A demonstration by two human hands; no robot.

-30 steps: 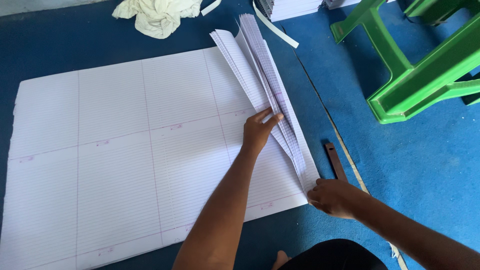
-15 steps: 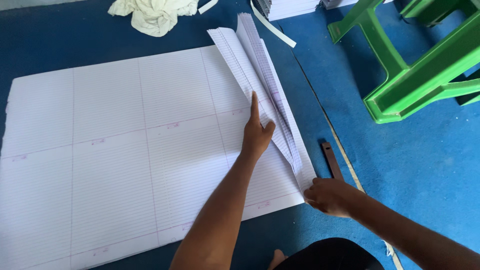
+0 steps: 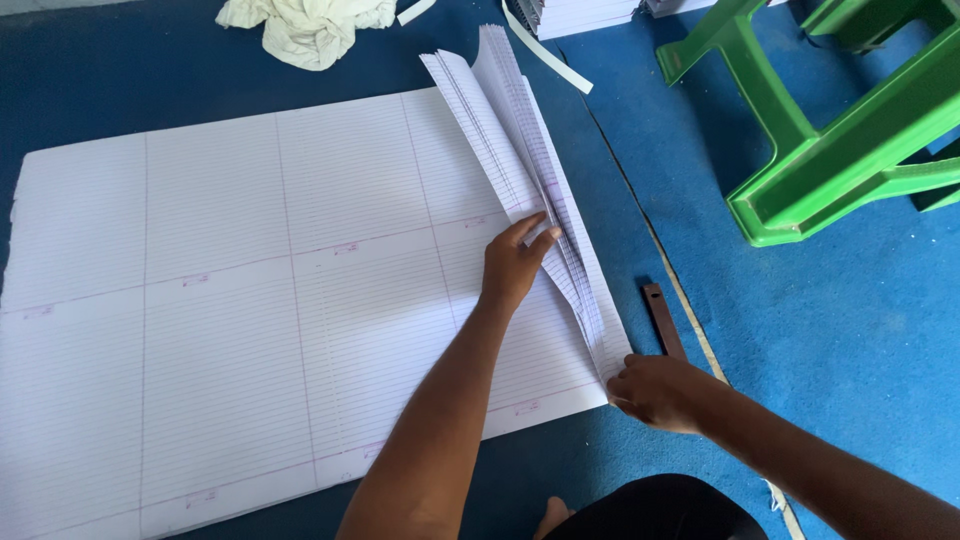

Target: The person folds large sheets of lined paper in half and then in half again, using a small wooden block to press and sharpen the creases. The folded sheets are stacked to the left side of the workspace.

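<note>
A large stack of ruled paper sheets (image 3: 250, 300) lies flat on the blue floor (image 3: 850, 330), filling the left and middle of the view; we see faint pink lines dividing its top sheet into panels. At the far edge, left of centre, a crumpled pale cloth (image 3: 305, 28) rests apart from the paper. Moving right, the left hand (image 3: 512, 268) lies palm-down on the top sheet, fingers pressed together and pointing toward the far right, their tips touching the base of the lifted sheet edges (image 3: 520, 150); this flat pressure appears to keep the lower sheets from sliding. The lifted edges stand fanned along the right side of the stack, several layers separated (how many we cannot tell). At the near right corner, the right hand (image 3: 655, 392) is curled, its fingers pinching that corner of the raised sheets, seemingly to hold the fan up. Just right of this hand a narrow brown strip (image 3: 664, 320) lies on the floor beside a pale seam line. Farther right stands a green plastic stool (image 3: 850, 130), and a white paper strip (image 3: 545, 48) lies at the far edge.
</note>
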